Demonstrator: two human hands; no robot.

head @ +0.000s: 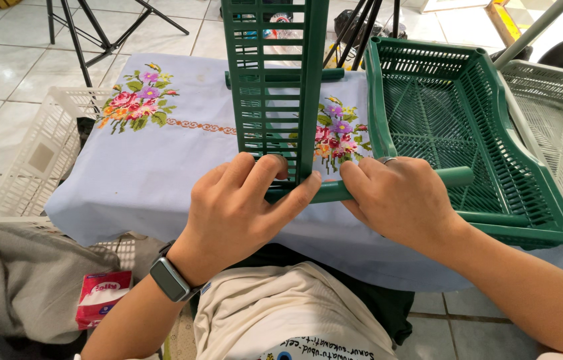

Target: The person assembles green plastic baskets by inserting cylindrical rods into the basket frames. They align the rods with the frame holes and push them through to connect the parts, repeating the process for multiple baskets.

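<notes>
Left hand (238,203) clamped around the foot of an upright green slatted panel (273,93), fingers curled through the slats. Right hand (401,200) closed on a green tube (458,177) that meets the panel's lower edge; joint looks part-seated, not confirmed. Both over the embroidered tabletop (155,160). Beyond, a green basket (455,113) lies unattached; assembly seems early.

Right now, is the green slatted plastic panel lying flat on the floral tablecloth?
No, the green slatted panel stands upright, gripped at its base by the left hand and right hand.
</notes>
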